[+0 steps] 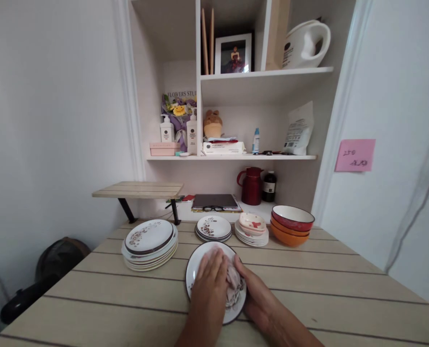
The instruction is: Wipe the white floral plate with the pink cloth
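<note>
A white plate point(196, 262) with a dark rim and a brown floral print is in front of me, above the wooden table, its face toward me. My left hand point(211, 279) presses a pale pink cloth point(233, 278) onto the plate's face, fingers together over it. Around the plate's right edge is my right hand point(254, 295), with the thumb on the front near the cloth and the other fingers partly hidden behind. Whether the plate's underside touches the table cannot be seen.
Stacked large plates point(149, 243) stand on the table point(127, 308) at left. Farther back are smaller plates point(214, 227), small dishes point(252, 229) and red and orange bowls point(292, 224). A raised wooden shelf point(138, 189) and a red jug point(251, 185) are behind.
</note>
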Demonstrator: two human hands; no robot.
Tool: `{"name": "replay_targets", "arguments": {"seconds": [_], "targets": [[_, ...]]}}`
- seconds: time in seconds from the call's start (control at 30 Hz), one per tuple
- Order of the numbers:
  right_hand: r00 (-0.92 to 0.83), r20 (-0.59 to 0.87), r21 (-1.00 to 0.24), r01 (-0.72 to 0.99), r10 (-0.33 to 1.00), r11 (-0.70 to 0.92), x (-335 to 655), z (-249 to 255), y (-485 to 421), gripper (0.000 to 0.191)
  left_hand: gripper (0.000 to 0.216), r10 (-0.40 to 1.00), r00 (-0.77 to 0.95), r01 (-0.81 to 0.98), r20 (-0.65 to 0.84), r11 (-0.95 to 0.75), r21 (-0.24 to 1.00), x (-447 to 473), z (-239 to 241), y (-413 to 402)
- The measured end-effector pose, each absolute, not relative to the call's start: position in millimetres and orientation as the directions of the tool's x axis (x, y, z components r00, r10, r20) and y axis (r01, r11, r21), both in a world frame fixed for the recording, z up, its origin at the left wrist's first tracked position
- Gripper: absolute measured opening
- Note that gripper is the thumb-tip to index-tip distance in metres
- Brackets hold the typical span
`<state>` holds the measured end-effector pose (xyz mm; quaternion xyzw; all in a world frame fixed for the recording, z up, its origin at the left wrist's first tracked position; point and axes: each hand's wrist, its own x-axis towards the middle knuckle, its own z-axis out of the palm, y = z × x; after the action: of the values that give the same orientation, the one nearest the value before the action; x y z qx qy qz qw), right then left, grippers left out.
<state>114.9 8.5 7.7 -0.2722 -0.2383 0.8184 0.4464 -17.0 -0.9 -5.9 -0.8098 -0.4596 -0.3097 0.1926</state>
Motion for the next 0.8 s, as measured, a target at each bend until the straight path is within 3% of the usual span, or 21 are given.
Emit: {"name": "replay_targets", "arguments": {"seconds": [0.17,0.33,0.6,0.8], "targets": [[-0.440,-0.219,-0.649,-0.601,0.871,-0.467,116,2,16,0.056,0.048,0.681,0.160,0.963,0.715,-0.267,0.038,-36,-6,11],[-0.427,-0.200,-0.606,-0.654,0.882,-0.453,126,-2,26,0.061,0.039,0.551,0.293,0.917,0.781,-0.393,-0.067,-36,-17,11],[-0.470,-0.200,-0.621,-0.618,0.860,-0.482,118,3,16,0.061,0.052,0.487,0.437,0.822,0.756,-0.557,-0.117,-15,-14,2],[-0.476,-0.184,-0.628,-0.616,0.860,-0.475,100,8,6,0.052,0.055,0.659,0.135,0.974,0.740,-0.224,0.022,-35,-2,10]]}}
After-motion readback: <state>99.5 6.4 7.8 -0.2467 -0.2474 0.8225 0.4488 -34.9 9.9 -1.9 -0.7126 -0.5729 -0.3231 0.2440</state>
